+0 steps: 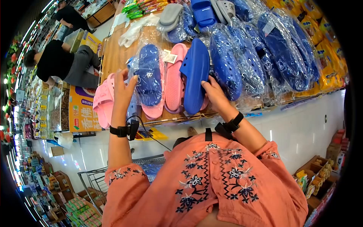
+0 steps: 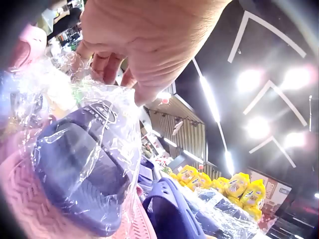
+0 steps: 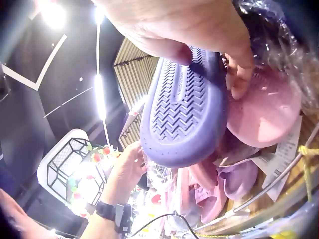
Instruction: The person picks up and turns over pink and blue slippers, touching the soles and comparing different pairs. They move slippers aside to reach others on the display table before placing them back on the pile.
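My left hand pinches a blue slipper in a clear plastic bag at one side. In the left wrist view, the fingers go behind the crinkled wrap of this bagged slipper. My right hand grips a bare blue slipper, raised and tilted. The right wrist view shows its zigzag-patterned sole, with the thumb pressed on it and other fingers round the edge. Between the two blue slippers lies a pink slipper with a white tag. Other pink slippers sit left of my left hand.
Several bagged blue slippers crowd the wooden table on the right, with yellow packages beyond. Grey slippers and a white plastic bag lie at the back. A wire cart stands near; a person is at left.
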### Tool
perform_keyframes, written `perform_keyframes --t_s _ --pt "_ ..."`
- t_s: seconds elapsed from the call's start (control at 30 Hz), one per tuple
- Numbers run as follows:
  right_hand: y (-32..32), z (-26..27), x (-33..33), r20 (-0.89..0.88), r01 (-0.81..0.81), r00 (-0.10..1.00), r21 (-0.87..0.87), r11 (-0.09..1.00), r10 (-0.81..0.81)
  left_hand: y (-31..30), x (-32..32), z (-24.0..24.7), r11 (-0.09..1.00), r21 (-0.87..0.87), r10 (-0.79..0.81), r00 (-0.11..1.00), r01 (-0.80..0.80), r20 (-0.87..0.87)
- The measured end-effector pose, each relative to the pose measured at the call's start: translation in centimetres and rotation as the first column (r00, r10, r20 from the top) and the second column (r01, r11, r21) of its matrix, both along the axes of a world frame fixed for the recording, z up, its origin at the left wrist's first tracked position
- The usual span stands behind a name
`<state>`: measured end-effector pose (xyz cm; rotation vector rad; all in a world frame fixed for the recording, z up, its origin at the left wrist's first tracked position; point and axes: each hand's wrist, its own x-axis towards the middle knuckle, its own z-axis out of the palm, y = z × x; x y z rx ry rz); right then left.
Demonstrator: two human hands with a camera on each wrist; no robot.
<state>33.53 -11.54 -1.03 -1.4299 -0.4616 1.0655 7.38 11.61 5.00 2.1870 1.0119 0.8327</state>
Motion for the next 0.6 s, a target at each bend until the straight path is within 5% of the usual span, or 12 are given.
perform_keyframes --t_s 0.13,0.27,0.37,0.5,0.6 --pt "-0.2 0.6 -0.9 0.022 0.060 0.998 0.061 0.996 -0.061 -1.8 -0.7 -1.0 0.983 -0.134 0.100 0.979 -0.124 -0.178" --pt "0.0 0.3 -0.7 0.006 0.020 1.000 0.137 0.990 -0.021 -3.6 -0.9 -0.9 0.943 -0.282 0.164 0.984 -0.178 -0.073" --pt "-0.1 0.9 -0.9 -0.074 0.038 0.997 0.134 0.990 -0.029 -2.1 -2.0 -4.1 0.939 -0.224 0.274 0.961 -0.261 0.029" --pt "1.1 -3.4 0.1 -0.304 0.177 0.946 0.180 0.968 -0.116 -3.1 -2.4 -3.2 0.883 -0.432 0.236 0.969 -0.184 0.069" --pt "1.2 -0.5 -0.9 -0.416 0.245 0.897 0.185 0.952 -0.150 -3.5 -2.3 -3.7 0.804 -0.574 0.264 0.958 -0.155 0.111"
